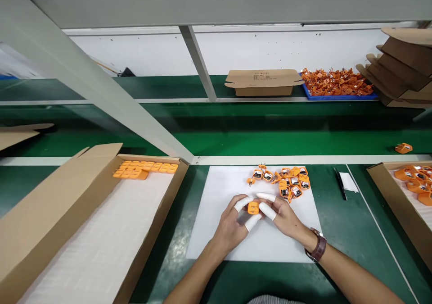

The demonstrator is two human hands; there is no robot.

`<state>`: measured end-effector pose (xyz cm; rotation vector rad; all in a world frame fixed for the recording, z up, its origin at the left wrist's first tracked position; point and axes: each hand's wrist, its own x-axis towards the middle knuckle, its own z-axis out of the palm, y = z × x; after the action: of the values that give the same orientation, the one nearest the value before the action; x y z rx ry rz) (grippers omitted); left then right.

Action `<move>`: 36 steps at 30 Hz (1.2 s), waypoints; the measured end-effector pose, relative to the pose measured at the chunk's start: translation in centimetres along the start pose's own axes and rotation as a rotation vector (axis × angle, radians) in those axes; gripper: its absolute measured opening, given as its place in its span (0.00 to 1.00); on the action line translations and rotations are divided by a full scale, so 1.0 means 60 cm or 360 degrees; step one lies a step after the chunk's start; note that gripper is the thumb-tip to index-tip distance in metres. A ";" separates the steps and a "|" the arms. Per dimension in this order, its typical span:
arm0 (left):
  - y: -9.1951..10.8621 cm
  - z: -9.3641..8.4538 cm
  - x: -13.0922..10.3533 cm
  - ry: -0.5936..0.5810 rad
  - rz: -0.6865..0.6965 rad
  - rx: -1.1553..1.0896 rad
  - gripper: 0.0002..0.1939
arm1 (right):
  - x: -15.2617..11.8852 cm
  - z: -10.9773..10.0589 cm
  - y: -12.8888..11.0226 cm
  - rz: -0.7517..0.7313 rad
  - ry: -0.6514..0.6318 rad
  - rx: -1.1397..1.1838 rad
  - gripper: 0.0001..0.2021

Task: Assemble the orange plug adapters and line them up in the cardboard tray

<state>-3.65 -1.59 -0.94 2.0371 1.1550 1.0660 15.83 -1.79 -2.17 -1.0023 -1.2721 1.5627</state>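
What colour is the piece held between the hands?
The piece is orange, seen best in the head view.

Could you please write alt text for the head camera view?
The left hand and right hand, with white finger covers, hold an orange part over a white sheet. More orange parts lie beyond them on the sheet; at left, an open box holds orange blocks at its far end.

A green strip [270, 142] runs crosswise. Beyond its middle sits a brown carton [263, 77] with print on its lid; beyond its right end, stacked brown cartons [401, 70]. A white wall [290, 52] stands behind it. On its near side, toward the right, lie a black pen [340, 186] and a small white slip [348, 182].
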 end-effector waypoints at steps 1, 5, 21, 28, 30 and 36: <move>-0.001 -0.001 0.000 -0.0002 0.0009 0.0023 0.24 | 0.001 -0.001 0.000 0.0002 0.0014 -0.0025 0.20; -0.003 -0.004 0.002 0.0011 0.0002 0.0059 0.25 | 0.003 -0.003 -0.002 0.0005 0.0045 -0.0144 0.21; -0.030 -0.350 0.064 0.0563 -0.0440 0.1220 0.24 | 0.002 -0.006 0.030 0.0001 0.0032 -0.0292 0.26; -0.205 -0.440 0.052 0.0338 -0.0813 0.1466 0.23 | 0.001 -0.003 0.034 -0.0053 0.0008 -0.0398 0.21; -0.236 -0.432 0.043 0.0320 -0.0821 0.1512 0.24 | 0.001 -0.003 0.033 -0.0049 -0.0015 -0.0401 0.20; -0.279 -0.422 0.037 0.0359 -0.0791 0.1553 0.27 | 0.000 -0.001 0.044 -0.0053 0.0025 -0.0377 0.21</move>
<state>-31.62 10.34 0.30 2.0675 2.4890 0.5017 15.52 -2.04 -4.75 -1.1321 -1.4804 1.3987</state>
